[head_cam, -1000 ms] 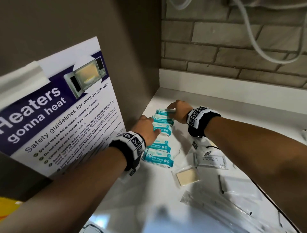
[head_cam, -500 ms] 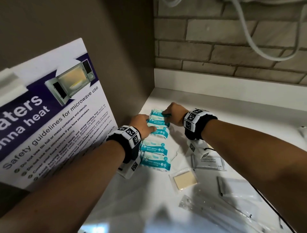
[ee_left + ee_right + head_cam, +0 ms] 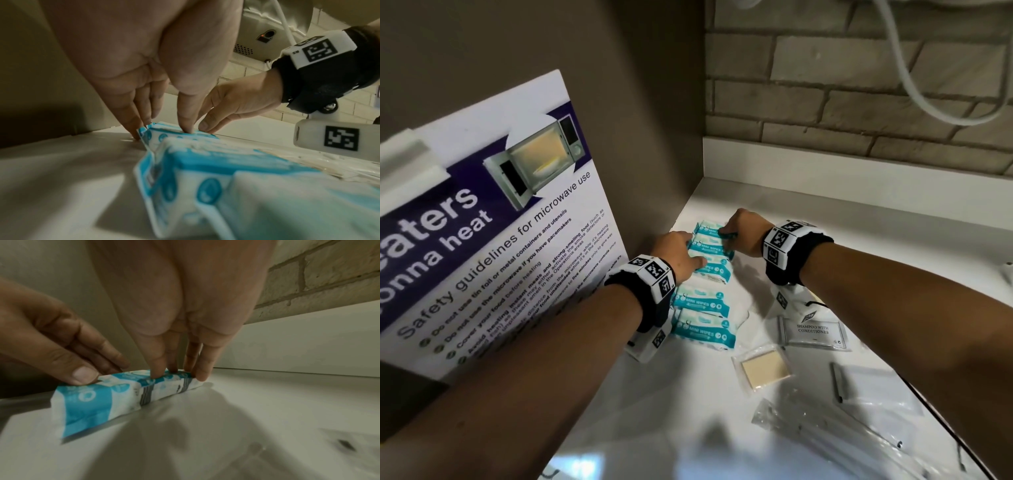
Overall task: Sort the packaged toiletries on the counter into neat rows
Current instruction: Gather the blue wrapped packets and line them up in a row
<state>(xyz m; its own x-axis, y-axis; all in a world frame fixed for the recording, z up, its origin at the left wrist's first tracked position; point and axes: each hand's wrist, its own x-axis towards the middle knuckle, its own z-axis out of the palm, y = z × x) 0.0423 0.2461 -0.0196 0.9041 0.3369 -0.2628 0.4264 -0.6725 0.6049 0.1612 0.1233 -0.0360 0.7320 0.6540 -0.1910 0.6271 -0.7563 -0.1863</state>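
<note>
The mini wipes packs [image 3: 705,284] lie flat on the white counter [image 3: 688,394] in a single column of five, just beside the side wall, running from the near edge toward the back corner. Each pack's long axis runs across the column, left to right, with the printed face up and the lettering readable from the person's side. The farthest pack [image 3: 709,229] sits at the column's rear end and appears slightly skewed against its neighbour.

The left hand [image 3: 678,253] rests on the left ends of the far packs; its fingers [image 3: 135,123] are straight and close together, tips down against the pack edge and counter, the thumb pressing on top. The right hand [image 3: 744,233] works the right end of the farthest pack; its fingers [image 3: 158,368] are straight, held close together, tips pressing down on the pack's top and end. Neither hand curls around a pack.

Risk, as a judgement: the soft wrappers may buckle or ride over one another if both hands squeeze inward too hard, and uneven pressure may rotate a pack out of line.

To the right lie a shampoo with conditioner sachet [image 3: 813,330], a soap square in clear wrap [image 3: 762,370] and clear-wrapped items [image 3: 825,431], not yet in rows.
</note>
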